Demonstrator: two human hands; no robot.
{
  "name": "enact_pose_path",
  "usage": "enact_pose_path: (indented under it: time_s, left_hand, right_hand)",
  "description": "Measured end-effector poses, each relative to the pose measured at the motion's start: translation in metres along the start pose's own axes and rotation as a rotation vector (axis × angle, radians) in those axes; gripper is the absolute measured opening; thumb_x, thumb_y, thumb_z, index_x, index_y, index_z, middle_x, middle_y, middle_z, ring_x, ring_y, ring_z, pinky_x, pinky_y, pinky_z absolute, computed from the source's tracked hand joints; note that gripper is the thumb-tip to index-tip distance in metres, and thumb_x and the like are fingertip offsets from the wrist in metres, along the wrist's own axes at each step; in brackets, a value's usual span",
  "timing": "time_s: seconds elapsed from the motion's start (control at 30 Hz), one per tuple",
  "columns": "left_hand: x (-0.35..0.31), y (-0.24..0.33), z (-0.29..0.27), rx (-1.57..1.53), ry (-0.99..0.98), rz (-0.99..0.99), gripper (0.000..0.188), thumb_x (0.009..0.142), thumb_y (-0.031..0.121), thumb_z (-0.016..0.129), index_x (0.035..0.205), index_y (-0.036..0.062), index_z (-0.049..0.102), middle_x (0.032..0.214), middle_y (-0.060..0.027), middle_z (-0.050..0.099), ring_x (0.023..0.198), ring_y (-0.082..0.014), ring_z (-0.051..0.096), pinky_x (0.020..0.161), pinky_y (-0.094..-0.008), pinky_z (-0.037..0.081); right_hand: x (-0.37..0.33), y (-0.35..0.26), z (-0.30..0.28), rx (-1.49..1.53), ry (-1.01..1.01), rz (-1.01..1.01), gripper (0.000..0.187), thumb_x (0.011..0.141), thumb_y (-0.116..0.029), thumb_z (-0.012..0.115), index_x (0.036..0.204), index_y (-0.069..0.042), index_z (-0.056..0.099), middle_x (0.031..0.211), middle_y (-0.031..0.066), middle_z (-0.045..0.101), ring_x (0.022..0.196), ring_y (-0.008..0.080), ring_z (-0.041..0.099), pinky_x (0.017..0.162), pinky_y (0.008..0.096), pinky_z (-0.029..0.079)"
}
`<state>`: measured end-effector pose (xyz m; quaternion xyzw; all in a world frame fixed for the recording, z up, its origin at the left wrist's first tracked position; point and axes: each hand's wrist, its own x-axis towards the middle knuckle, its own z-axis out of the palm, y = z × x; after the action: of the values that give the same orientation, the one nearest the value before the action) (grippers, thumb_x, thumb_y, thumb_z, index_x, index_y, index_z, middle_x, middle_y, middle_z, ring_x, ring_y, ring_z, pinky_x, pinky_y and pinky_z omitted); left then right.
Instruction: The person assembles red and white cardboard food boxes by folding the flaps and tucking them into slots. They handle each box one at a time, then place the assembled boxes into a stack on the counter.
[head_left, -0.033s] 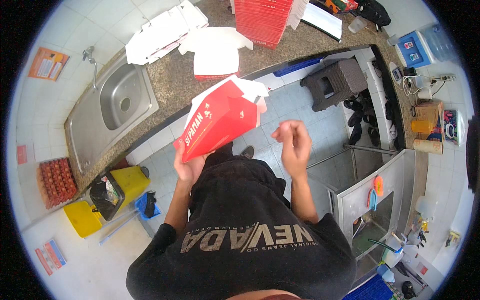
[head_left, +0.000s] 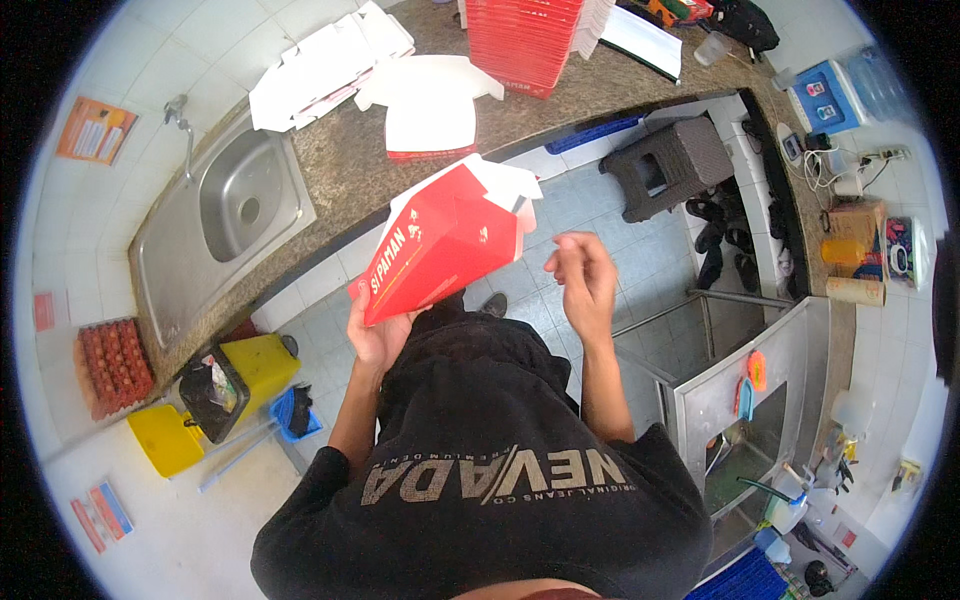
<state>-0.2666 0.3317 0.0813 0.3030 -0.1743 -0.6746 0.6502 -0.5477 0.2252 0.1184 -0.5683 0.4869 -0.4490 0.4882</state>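
Observation:
My left hand (head_left: 380,335) is closed on the lower left end of a red and white cardboard food box (head_left: 440,250), with the thumb on its side and the other fingers mostly hidden beneath. The box is partly folded and tilted, its white flaps (head_left: 510,183) sticking out at the upper right. To the right of the box and apart from it, my right hand (head_left: 588,275) hangs in the air with loosely bent fingers and nothing visible in it. On the counter just beyond lies another box blank (head_left: 432,115), white inside up with a red front edge.
A tall stack of red boxes (head_left: 525,40) and a pile of white box pieces (head_left: 325,70) occupy the granite counter (head_left: 345,150). At left are a steel sink (head_left: 235,205), egg trays (head_left: 112,365) and a yellow bin (head_left: 255,370). A dark stool (head_left: 675,165) and metal-framed unit (head_left: 800,350) stand at right.
My right hand has shifted very slightly up and to the left. The box in my left hand stays nearly where it was.

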Motion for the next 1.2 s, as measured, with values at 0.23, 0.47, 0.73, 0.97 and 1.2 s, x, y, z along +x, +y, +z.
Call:
enact_pose_path:
  time_s: [0.23,0.47,0.73,0.97,1.2]
  left_hand:
    - [0.012,-0.007,0.023,-0.142,-0.059,-0.104,0.063,0.102,0.049,0.039,0.152,0.0104,0.039,0.151,-0.0136,0.049,0.134,-0.0357,0.051,0.103,-0.0543,0.047]
    - [0.01,0.023,-0.004,0.389,0.088,-0.272,0.068,0.102,0.042,0.052,0.156,0.0067,0.032,0.153,-0.0192,0.045,0.142,-0.035,0.044,0.116,-0.0522,0.034]
    - [0.021,0.092,0.114,1.844,-0.462,0.288,0.055,0.094,0.02,0.063,0.145,0.006,0.046,0.139,-0.0174,0.057,0.129,-0.033,0.056,0.111,-0.0463,0.039]
    - [0.08,0.085,0.085,1.51,-0.84,-0.615,0.026,0.092,0.019,0.066,0.11,0.0002,0.069,0.088,-0.0088,0.074,0.082,-0.0179,0.068,0.076,-0.0359,0.052]
    - [0.083,0.051,0.063,1.095,-0.609,-0.821,0.026,0.093,0.016,0.071,0.112,-0.0005,0.073,0.089,-0.0034,0.074,0.077,-0.0094,0.064,0.071,-0.0293,0.052]
  right_hand:
    - [0.026,0.0,0.014,0.834,-0.293,0.255,0.03,0.106,-0.025,0.058,0.127,-0.003,0.06,0.062,-0.0027,0.055,0.047,0.0065,0.044,0.044,0.0235,0.034]
    - [0.052,0.011,0.001,0.536,-0.513,0.034,0.022,0.103,-0.012,0.061,0.121,-0.001,0.066,0.068,0.0021,0.066,0.053,0.0091,0.061,0.05,0.0246,0.047]
    - [0.045,-0.01,0.022,0.285,-0.864,0.018,0.017,0.096,-0.006,0.068,0.107,0.006,0.073,0.066,0.0111,0.071,0.058,0.0149,0.069,0.056,0.0274,0.054]
    - [0.044,0.028,0.022,0.459,-0.968,-0.082,0.015,0.094,-0.006,0.07,0.095,0.007,0.076,0.071,0.0159,0.074,0.059,0.0198,0.071,0.057,0.0289,0.055]
    - [0.03,-0.012,0.007,0.266,-1.068,-0.05,0.021,0.092,-0.018,0.075,0.089,0.003,0.079,0.07,0.0153,0.073,0.053,0.0192,0.068,0.049,0.0306,0.049]
